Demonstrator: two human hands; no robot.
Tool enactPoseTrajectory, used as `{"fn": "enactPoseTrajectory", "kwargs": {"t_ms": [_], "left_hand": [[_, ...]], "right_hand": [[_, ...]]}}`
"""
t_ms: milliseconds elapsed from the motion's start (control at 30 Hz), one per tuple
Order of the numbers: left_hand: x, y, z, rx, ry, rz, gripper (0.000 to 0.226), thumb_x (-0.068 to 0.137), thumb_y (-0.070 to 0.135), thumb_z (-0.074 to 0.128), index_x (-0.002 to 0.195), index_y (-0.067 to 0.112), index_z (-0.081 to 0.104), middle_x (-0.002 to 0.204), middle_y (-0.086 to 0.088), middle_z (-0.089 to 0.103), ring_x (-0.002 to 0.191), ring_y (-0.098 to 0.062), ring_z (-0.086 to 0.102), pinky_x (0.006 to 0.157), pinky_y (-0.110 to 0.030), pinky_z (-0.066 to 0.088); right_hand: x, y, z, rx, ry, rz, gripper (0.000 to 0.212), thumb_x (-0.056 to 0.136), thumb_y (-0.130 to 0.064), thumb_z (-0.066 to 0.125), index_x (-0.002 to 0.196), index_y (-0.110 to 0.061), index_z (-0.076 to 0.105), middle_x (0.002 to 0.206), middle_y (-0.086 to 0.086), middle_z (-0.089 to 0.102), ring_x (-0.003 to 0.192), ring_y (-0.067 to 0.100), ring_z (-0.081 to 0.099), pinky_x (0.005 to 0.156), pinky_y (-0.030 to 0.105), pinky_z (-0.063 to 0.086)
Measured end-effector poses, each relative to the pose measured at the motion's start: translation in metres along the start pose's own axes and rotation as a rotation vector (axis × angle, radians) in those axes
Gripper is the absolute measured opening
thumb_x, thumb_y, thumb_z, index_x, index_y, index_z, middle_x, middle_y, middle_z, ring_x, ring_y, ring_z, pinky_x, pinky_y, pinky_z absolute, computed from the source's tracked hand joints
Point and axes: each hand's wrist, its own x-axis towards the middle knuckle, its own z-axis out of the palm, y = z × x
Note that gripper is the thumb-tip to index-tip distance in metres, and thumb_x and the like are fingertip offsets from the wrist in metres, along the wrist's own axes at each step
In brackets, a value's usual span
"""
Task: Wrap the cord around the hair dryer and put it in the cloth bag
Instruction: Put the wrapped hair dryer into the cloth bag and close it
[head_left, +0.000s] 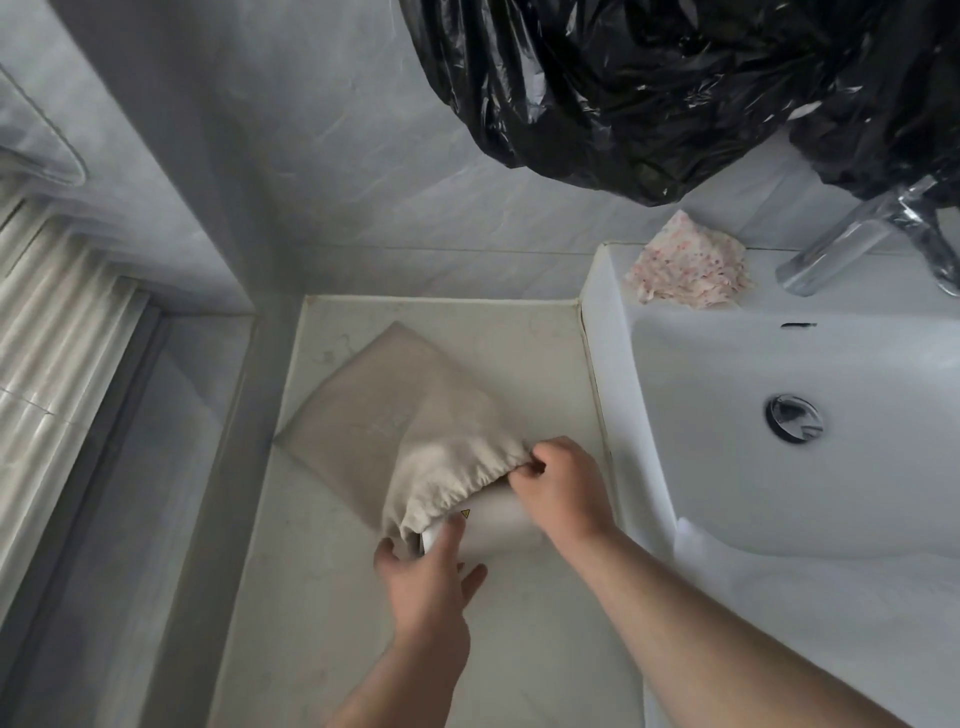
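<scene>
Lying on the counter (519, 649), the beige cloth bag (374, 410) half covers the white hair dryer (498, 522); the right hand (563, 486) pinches the bag's rim, the left hand (426, 582) grips the dryer's end.

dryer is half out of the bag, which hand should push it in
Left. The left hand already grips the exposed end of the dryer, while the right hand is busy pinching the rim of the bag open.

Grey marbled walls (322, 130), white sink (779, 467), counter (322, 597).
</scene>
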Motion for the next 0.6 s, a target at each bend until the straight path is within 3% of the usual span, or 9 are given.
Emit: {"fn": "enactPoseTrajectory", "kwargs": {"t_ms": [67, 167, 300, 433, 533, 600], "left_hand": [[0.001, 0.006, 0.008, -0.066, 0.033, -0.036, 0.086, 0.076, 0.014, 0.080, 0.145, 0.034, 0.033, 0.134, -0.007, 0.054, 0.112, -0.035, 0.063, 0.079, -0.047, 0.061], [0.005, 0.010, 0.015, -0.006, -0.004, -0.018, 0.050, 0.077, 0.015, 0.077, 0.121, 0.026, 0.056, 0.127, -0.007, 0.062, 0.111, -0.031, 0.065, 0.072, -0.040, 0.061], [0.008, 0.021, 0.014, 0.018, 0.005, -0.006, 0.027, 0.079, 0.017, 0.074, 0.103, 0.020, 0.061, 0.114, -0.013, 0.066, 0.104, -0.032, 0.067, 0.077, -0.040, 0.059], [0.010, 0.035, 0.013, -0.003, -0.011, -0.014, 0.027, 0.083, 0.022, 0.072, 0.106, 0.016, 0.059, 0.107, -0.012, 0.064, 0.091, -0.032, 0.067, 0.082, -0.044, 0.058], [0.012, 0.039, 0.010, -0.043, 0.002, -0.038, 0.032, 0.085, 0.028, 0.071, 0.110, 0.012, 0.059, 0.110, -0.012, 0.064, 0.087, -0.029, 0.066, 0.077, -0.040, 0.058], [0.013, 0.042, 0.010, -0.080, 0.012, -0.067, 0.026, 0.087, 0.030, 0.069, 0.105, 0.014, 0.059, 0.111, -0.013, 0.064, 0.088, -0.028, 0.066, 0.069, -0.037, 0.058]], "right_hand": [[0.001, 0.004, 0.000, 0.029, 0.007, 0.012, 0.033, 0.067, -0.013, 0.060, 0.053, -0.009, 0.030, 0.056, 0.002, 0.034, 0.057, 0.026, 0.034, 0.053, 0.033, 0.019], [0.003, 0.006, 0.004, 0.134, 0.025, 0.127, 0.026, 0.067, -0.014, 0.059, 0.059, 0.001, 0.041, 0.053, 0.008, 0.036, 0.055, 0.020, 0.030, 0.049, 0.034, 0.024], [0.006, 0.004, 0.004, 0.301, 0.046, 0.255, 0.021, 0.066, -0.012, 0.058, 0.057, 0.001, 0.043, 0.052, 0.001, 0.033, 0.055, 0.014, 0.028, 0.044, 0.025, 0.022], [0.005, -0.003, -0.003, 0.287, 0.103, 0.141, 0.035, 0.065, -0.002, 0.059, 0.056, -0.017, 0.028, 0.053, -0.005, 0.026, 0.053, 0.012, 0.021, 0.044, 0.024, 0.020], [0.004, -0.008, -0.009, 0.248, 0.004, 0.048, 0.020, 0.070, -0.003, 0.054, 0.071, -0.019, 0.043, 0.059, -0.006, 0.044, 0.054, 0.014, 0.038, 0.051, 0.025, 0.032], [0.001, -0.009, -0.012, 0.211, -0.094, -0.034, 0.023, 0.074, -0.002, 0.049, 0.087, -0.020, 0.052, 0.075, -0.004, 0.056, 0.067, 0.016, 0.051, 0.058, 0.017, 0.037]]}}
